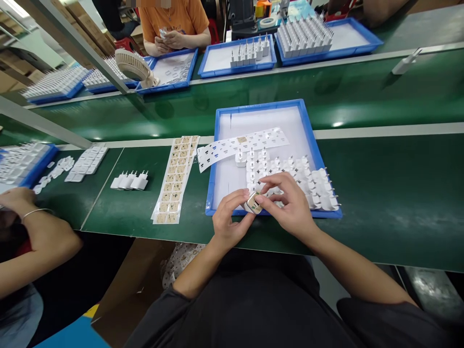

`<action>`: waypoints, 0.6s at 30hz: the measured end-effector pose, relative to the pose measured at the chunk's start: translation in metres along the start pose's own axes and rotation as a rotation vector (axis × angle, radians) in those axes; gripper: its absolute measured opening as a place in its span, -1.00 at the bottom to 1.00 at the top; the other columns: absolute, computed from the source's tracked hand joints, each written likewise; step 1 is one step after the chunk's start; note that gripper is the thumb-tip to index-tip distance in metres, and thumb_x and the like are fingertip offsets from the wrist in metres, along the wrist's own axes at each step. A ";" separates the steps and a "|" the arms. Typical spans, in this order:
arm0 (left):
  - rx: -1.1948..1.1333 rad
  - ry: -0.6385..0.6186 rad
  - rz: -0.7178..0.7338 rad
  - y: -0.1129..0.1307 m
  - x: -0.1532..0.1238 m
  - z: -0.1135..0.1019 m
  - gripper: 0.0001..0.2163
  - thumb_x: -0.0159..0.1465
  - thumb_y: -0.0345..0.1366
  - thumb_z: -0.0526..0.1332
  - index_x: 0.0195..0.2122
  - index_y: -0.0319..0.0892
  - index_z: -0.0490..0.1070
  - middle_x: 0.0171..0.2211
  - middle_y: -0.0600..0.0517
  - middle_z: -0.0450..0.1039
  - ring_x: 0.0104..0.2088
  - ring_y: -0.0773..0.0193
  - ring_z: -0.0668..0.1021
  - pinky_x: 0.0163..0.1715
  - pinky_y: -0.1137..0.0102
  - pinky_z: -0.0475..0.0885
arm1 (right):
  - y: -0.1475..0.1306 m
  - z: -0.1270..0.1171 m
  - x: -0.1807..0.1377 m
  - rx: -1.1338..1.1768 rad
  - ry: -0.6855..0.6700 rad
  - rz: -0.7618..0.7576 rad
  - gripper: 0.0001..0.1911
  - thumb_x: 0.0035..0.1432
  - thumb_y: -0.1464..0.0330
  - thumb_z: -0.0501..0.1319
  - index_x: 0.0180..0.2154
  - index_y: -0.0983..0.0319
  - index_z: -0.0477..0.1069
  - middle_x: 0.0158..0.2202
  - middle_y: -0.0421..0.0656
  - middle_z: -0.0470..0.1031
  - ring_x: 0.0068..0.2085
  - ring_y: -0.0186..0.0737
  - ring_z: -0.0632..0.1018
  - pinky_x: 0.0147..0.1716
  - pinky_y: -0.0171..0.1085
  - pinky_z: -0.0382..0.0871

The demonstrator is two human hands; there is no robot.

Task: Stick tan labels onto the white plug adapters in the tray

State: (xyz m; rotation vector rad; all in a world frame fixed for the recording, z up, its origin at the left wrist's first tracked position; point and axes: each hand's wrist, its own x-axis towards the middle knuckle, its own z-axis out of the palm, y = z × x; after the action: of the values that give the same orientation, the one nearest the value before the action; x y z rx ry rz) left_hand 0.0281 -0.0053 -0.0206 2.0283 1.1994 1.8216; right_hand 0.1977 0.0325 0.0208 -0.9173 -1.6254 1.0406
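My left hand (229, 218) and my right hand (288, 203) meet at the near edge of a blue tray (261, 104). Between their fingertips they pinch one small white plug adapter (253, 203) with a tan label on its face. Several more white adapters (300, 176) lie in the tray just beyond my right hand. A used white label backing sheet (239, 145) hangs over the tray's left wall. A sheet of tan labels (176, 178) lies on the green bench left of the tray.
A short row of white adapters (129, 181) stands left of the label sheet. A co-worker's arm (34, 239) rests at the near left by another blue tray (36, 166). Across the green belt (380, 92), a person in orange (174, 24) works beside a small fan (131, 65) and more trays.
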 end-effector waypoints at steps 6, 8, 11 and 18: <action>-0.153 0.095 -0.110 -0.006 -0.006 0.006 -0.59 0.26 -0.40 0.43 0.11 -0.05 0.42 -0.02 -0.08 0.56 0.00 0.13 0.66 0.01 0.19 0.66 | -0.002 -0.007 0.005 0.218 -0.272 0.038 -0.67 0.30 0.35 0.36 0.09 -0.01 0.55 -0.01 -0.12 0.47 0.01 -0.16 0.59 -0.10 -0.22 0.64; -0.169 0.103 -0.095 -0.008 -0.006 0.008 -0.59 0.28 -0.36 0.42 0.12 -0.04 0.40 -0.01 -0.08 0.53 0.01 0.14 0.65 0.01 0.17 0.66 | -0.002 -0.006 0.004 0.207 -0.280 0.039 -0.60 0.27 0.37 0.39 0.11 -0.02 0.53 0.01 -0.12 0.44 0.02 -0.17 0.56 -0.06 -0.21 0.62; -0.166 0.090 -0.027 -0.009 -0.005 0.013 -0.62 0.32 -0.36 0.38 0.13 -0.03 0.38 -0.01 -0.06 0.51 0.03 0.15 0.64 0.05 0.11 0.65 | -0.001 -0.003 0.001 0.202 -0.238 0.035 -0.62 0.21 0.38 0.43 0.05 -0.01 0.50 -0.02 -0.13 0.40 0.01 -0.17 0.52 -0.09 -0.23 0.59; -0.155 0.099 0.067 -0.006 -0.005 0.020 -0.57 0.30 -0.49 0.36 0.14 -0.05 0.36 -0.01 -0.05 0.50 0.07 0.13 0.65 0.05 0.11 0.66 | -0.001 0.001 -0.004 0.263 -0.162 0.043 -0.75 0.21 0.39 0.42 -0.10 0.05 0.51 -0.10 -0.15 0.35 -0.06 -0.19 0.49 -0.17 -0.26 0.50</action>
State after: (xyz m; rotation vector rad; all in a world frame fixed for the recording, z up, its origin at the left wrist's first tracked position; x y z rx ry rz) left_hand 0.0440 0.0032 -0.0330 1.9359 0.9898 2.0005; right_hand 0.1977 0.0281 0.0207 -0.7095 -1.5573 1.3522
